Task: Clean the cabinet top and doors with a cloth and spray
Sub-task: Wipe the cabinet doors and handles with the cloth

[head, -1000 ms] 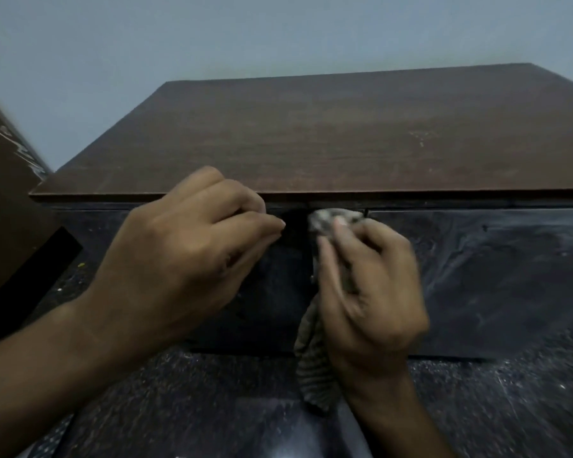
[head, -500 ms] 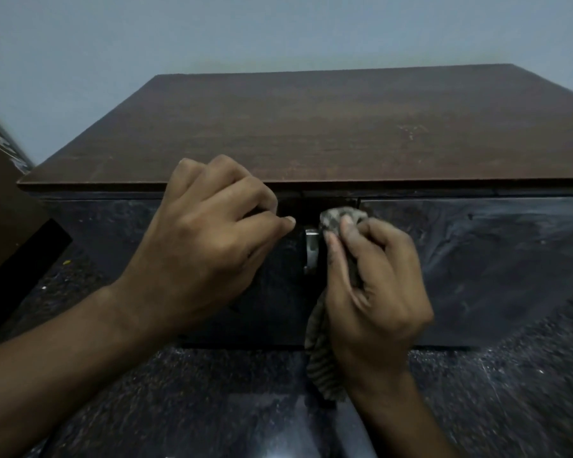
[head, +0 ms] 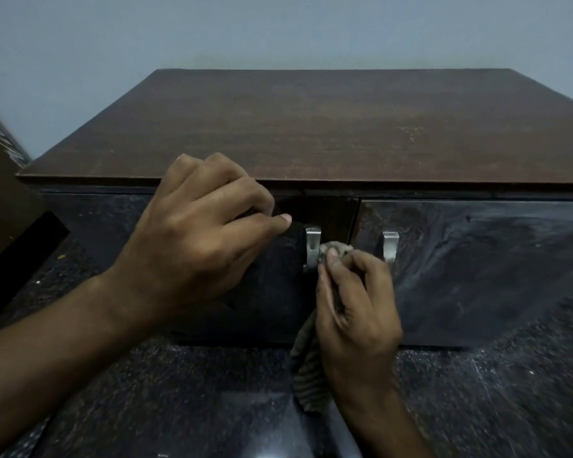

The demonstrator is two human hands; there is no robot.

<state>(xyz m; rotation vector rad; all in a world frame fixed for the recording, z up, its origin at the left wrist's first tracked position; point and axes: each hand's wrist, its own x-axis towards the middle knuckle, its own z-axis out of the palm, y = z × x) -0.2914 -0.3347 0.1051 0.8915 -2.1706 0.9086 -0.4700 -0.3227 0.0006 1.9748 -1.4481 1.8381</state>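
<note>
A low cabinet with a brown wooden top and two glossy dark doors stands in front of me. My right hand grips a striped grey cloth and presses its bunched end against the metal handle of the left door. My left hand is curled in a loose fist against the upper part of the left door, holding nothing that I can see. The right door has its own metal handle and shows smeared streaks. No spray bottle is in view.
The cabinet stands on a dark speckled floor. A brown board or piece of furniture leans at the far left. A plain grey wall is behind the cabinet.
My right hand has slid the cloth down from the gap under the top edge to the left door's handle. Both handles now show. My left hand stays against the door.
</note>
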